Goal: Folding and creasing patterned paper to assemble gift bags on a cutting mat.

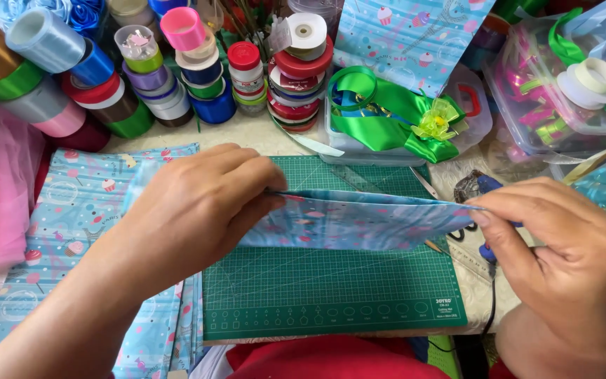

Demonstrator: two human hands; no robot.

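The surface [261, 137] is carrying a flat green cutting mat [331, 288] with thin white grid lines, lying near the front edge. Smooth blue printed paper sheets [71, 224] are lying flat by the mat's left edge. Along the back edge, round shiny ribbon rolls [177, 77] are standing in stacks, and a glossy green bow [394, 116] is resting on a clear plastic box [359, 144]. Over the mat's back half, both hands are holding a folded piece of blue printed paper [352, 221]. The left hand [198, 203] is pinching its left end closed. The right hand [562, 242] is pinching its pointed right corner.
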